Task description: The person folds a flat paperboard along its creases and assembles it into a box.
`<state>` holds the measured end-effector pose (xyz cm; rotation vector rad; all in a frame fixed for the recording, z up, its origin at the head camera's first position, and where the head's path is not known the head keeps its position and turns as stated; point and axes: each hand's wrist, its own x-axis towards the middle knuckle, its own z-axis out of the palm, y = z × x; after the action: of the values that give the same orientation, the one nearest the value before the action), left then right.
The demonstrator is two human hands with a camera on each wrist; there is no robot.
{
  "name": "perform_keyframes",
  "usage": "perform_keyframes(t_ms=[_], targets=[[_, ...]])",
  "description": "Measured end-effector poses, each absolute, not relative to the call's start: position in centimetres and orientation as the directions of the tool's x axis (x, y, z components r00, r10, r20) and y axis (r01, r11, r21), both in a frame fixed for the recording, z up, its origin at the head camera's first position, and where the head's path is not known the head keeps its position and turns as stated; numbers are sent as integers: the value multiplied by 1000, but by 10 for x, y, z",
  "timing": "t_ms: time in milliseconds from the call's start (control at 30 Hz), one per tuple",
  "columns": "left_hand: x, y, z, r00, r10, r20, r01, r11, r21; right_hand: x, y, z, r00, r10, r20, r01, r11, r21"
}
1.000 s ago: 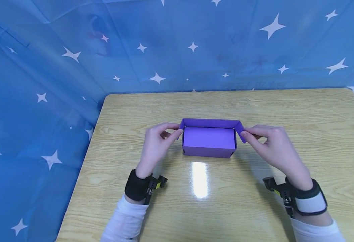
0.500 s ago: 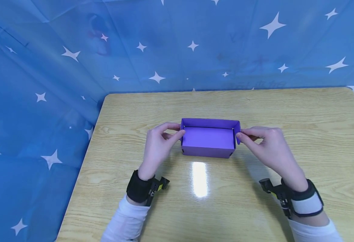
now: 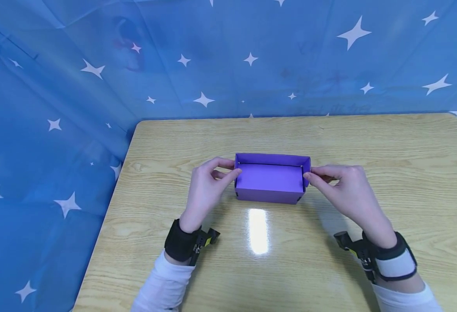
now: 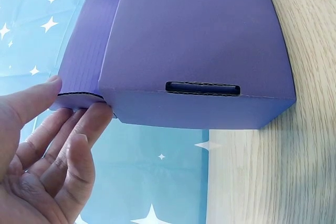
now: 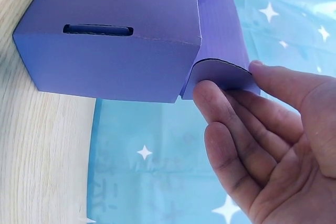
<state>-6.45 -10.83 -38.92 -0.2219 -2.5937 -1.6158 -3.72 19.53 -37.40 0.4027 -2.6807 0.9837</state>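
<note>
A purple cardboard box (image 3: 269,196) stands on the wooden table, its lid (image 3: 273,159) raised along the back edge. My left hand (image 3: 207,186) is at the box's left end, pinching the lid's left side flap (image 4: 79,99) between thumb and fingers. At the opposite end, my right hand (image 3: 345,186) pinches the right side flap (image 5: 220,72), whose rounded edge shows in the right wrist view. Both flaps are bent forward, close beside the box's end walls. A narrow slot (image 4: 203,88) cuts through the box near a lower edge.
The pale wood-grain table (image 3: 166,143) extends around the box on every side. Blue cloth with white stars (image 3: 228,52) hangs behind it and along the left. Each wrist wears a black strap (image 3: 181,240) with a small camera mount.
Both lid flaps have swung inward toward the box, the right one further. My right hand has moved left with its flap, and my left hand slightly right. The box itself stays in place.
</note>
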Motion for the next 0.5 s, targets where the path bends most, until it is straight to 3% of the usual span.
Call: perform_keyframes(t_ms=[500], targets=[[-64, -108, -388, -984, 93, 149, 175, 440, 881, -38, 195, -375, -927, -170, 335, -350, 713, -607]])
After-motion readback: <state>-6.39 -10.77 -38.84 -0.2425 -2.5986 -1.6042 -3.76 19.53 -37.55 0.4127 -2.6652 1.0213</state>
